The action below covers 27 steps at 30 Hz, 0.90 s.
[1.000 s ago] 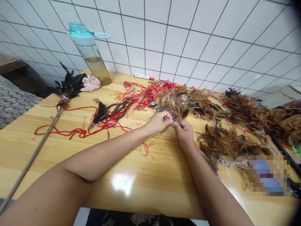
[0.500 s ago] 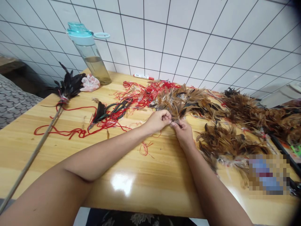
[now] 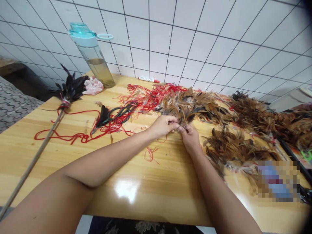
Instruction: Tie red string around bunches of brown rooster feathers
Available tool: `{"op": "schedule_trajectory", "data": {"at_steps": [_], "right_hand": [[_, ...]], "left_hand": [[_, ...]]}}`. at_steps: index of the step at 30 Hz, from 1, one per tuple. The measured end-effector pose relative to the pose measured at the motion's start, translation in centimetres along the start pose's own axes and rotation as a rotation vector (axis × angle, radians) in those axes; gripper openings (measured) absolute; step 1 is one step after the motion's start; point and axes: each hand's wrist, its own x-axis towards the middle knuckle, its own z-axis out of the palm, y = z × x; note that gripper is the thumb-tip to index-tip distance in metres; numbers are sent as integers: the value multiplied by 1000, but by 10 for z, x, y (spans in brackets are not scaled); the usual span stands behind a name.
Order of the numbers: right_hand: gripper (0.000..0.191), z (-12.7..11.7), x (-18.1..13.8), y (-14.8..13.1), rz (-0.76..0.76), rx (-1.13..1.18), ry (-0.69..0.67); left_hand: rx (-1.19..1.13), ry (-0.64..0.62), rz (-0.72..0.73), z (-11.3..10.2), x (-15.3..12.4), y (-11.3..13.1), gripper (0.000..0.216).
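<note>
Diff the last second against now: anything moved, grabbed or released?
Nothing visibly changed. Left hand and right hand still pinch the near edge of the brown feather bundle; tangled red string, black-feathered wooden stick and clear plastic water bottle lie where they were.

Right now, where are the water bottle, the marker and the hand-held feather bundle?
water bottle (image 3: 98,65), head view, on its clear body.
marker (image 3: 147,79), head view, on its white barrel.
feather bundle (image 3: 187,105), head view, on its brown plumes.

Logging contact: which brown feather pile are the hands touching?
The middle brown feather pile, beside the tangled red string: left hand and right hand pinch its near edge; others lie untouched.
</note>
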Motion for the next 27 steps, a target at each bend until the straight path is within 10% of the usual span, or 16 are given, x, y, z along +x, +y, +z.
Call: {"op": "schedule_trajectory", "data": {"at_steps": [27], "right_hand": [[20,3,-4,-10,-123,-117,-133]], "left_hand": [[-152,-88,-54,-11,3,-6,30]]}}
